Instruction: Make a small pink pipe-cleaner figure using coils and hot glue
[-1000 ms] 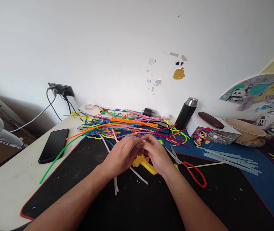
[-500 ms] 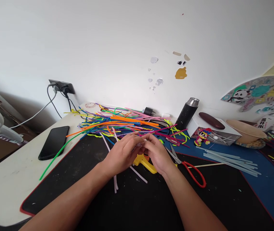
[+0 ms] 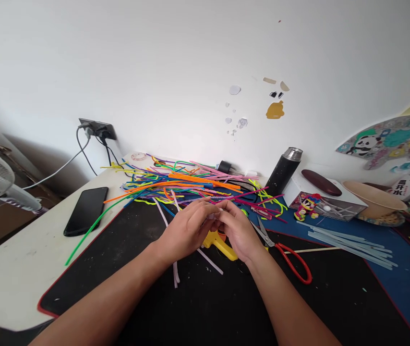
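Note:
My left hand (image 3: 192, 226) and my right hand (image 3: 239, 230) meet at the fingertips over the black mat. Both are closed, pinching something small and whitish that the fingers mostly hide. Just beneath them lies a yellow glue gun (image 3: 224, 247), partly covered by my hands. Pale lilac pipe cleaners (image 3: 210, 262) stick out on the mat below and beyond my left hand. To the right of my right hand rest scissors with red handles (image 3: 293, 262), their blades apart and pointing away from me.
A heap of coloured pipe cleaners (image 3: 186, 180) spreads along the wall. A phone (image 3: 87, 211) lies left on the white tabletop (image 3: 21, 274). At right are a black flask (image 3: 284, 170), a small colourful figure (image 3: 306, 207), a tissue box (image 3: 345, 206) and translucent glue sticks (image 3: 351, 247).
The whole view has shifted slightly, so things sit a little farther right. My hands stay together in nearly the same pinch; nothing else has visibly moved.

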A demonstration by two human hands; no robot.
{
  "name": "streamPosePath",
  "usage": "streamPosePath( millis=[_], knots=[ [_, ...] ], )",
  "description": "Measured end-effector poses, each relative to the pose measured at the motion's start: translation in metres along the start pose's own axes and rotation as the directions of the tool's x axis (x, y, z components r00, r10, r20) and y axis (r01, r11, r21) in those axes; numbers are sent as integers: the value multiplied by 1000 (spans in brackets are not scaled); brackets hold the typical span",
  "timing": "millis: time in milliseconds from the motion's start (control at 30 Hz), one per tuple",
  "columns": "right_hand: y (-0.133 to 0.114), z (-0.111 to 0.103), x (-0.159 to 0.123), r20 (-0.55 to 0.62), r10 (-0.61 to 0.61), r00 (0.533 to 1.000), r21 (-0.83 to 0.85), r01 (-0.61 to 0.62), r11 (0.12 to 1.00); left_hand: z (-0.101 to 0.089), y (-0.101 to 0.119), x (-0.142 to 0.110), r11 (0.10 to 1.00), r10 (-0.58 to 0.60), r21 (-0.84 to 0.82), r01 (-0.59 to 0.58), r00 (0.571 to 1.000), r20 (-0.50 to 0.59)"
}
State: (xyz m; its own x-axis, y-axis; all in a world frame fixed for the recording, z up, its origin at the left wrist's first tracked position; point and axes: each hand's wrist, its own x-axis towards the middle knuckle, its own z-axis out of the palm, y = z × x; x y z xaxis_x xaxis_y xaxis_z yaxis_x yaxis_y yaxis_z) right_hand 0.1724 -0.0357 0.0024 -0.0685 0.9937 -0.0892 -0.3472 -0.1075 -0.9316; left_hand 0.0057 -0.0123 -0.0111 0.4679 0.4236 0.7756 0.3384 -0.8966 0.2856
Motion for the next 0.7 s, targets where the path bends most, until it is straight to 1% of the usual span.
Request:
streamPosePath(
  millis=[233,533,700],
  knots=[
    [1,-1,1,-4,-11,1000,-2,10,1000,2,-1,-1,999,-13,-35,13,1000,16],
    [1,-1,2,-7,-2,1000,4,2,1000,0,1,-1,1000,-26,1,26,1000,4],
    [1,0,2,-1,-10,1000,-4,10,1000,2,1,-2,1000,-24,-9,24,1000,1]
  ],
)
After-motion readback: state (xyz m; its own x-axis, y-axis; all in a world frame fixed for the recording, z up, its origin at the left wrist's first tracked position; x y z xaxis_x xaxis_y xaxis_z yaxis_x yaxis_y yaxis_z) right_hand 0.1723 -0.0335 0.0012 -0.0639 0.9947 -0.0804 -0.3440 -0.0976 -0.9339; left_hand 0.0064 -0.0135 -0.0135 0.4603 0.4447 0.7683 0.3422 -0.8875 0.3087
